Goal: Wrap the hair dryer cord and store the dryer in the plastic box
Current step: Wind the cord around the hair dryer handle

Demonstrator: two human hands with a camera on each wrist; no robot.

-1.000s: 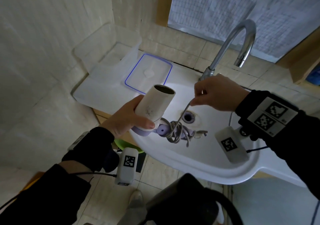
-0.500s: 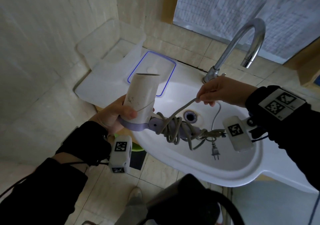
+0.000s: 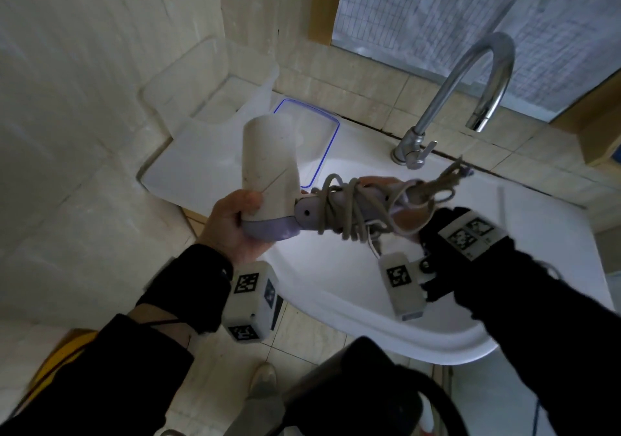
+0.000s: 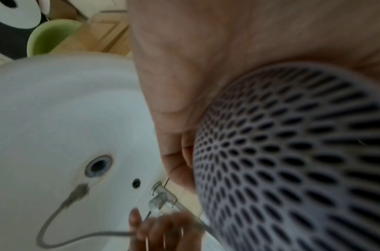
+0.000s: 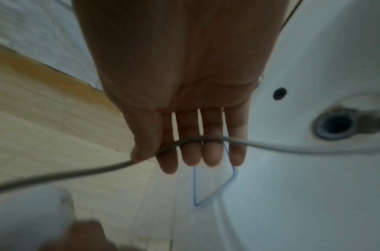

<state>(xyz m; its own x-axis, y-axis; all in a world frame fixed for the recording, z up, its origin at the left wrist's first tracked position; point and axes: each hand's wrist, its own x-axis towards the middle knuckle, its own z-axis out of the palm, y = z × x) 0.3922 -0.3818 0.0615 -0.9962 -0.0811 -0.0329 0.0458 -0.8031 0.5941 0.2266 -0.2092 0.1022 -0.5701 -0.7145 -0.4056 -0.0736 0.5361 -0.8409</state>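
Note:
My left hand (image 3: 235, 224) grips the white barrel of the hair dryer (image 3: 268, 166) over the sink, nozzle pointing up and away. Its lilac handle (image 3: 309, 215) points right, with several grey cord (image 3: 349, 210) loops wound round it. My right hand (image 3: 406, 217) lies palm up under the handle's end. In the right wrist view its thumb (image 5: 141, 149) pinches the cord (image 5: 292, 147) against nearly straight fingers. A loose tangle of cord (image 3: 447, 180) sticks out beyond that hand. The clear plastic box (image 3: 208, 92) stands open at the back left. The left wrist view is filled by the rear grille (image 4: 292, 152).
A blue-rimmed lid (image 3: 319, 140) lies flat on the counter beside the box. The white sink (image 3: 336, 284) with its drain (image 5: 333, 125) is below the hands, and the curved faucet (image 3: 470, 76) rises behind. A green tub (image 4: 49, 35) sits under the sink.
The dryer has risen and tipped, so its handle now points right. My right hand dropped from above to under the handle, bringing the cord round. The hanging plug has left the basin.

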